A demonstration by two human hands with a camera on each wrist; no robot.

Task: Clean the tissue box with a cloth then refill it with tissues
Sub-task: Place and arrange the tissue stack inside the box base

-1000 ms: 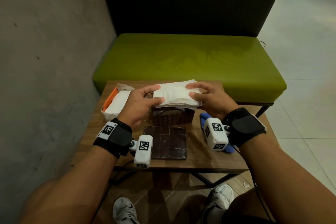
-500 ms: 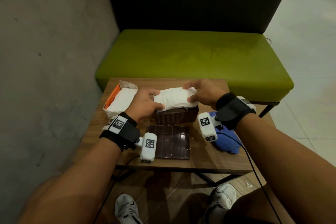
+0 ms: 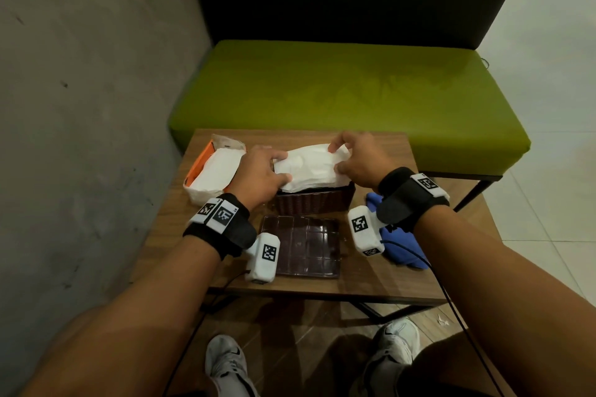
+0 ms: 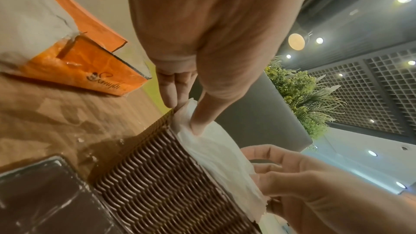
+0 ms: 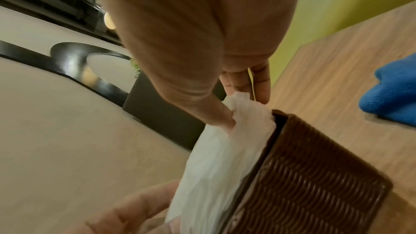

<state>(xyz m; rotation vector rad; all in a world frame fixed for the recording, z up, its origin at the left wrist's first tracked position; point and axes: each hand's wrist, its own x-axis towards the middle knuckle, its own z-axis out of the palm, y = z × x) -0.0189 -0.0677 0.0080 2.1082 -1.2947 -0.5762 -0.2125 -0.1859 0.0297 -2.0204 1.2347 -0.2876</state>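
A brown woven tissue box [image 3: 314, 201] [image 4: 166, 181] [image 5: 315, 175] stands open on the wooden table [image 3: 371, 280]. A white stack of tissues [image 3: 311, 167] [image 4: 216, 149] [image 5: 225, 157] bulges out of its top. My left hand [image 3: 261, 177] [image 4: 191, 109] pinches the stack's left end between thumb and fingers. My right hand [image 3: 358, 155] [image 5: 238, 99] pinches the right end, thumb pressing into the tissue at the box's corner. The box's flat brown lid [image 3: 304, 246] [image 4: 40, 197] lies in front of the box. A blue cloth [image 3: 400, 242] [image 5: 394, 92] lies at the right, partly behind my wrist.
An orange tissue pack [image 3: 214, 171] [image 4: 90, 67], torn open with white tissues inside, sits at the table's left rear. A green bench [image 3: 348, 97] stands right behind the table, a grey wall [image 3: 80, 106] to the left. My shoes [image 3: 225, 364] show under the table.
The tissue stack has come down from above the box into its opening. Both hands followed it down and still grip its ends; the stack now bows upward in the middle.
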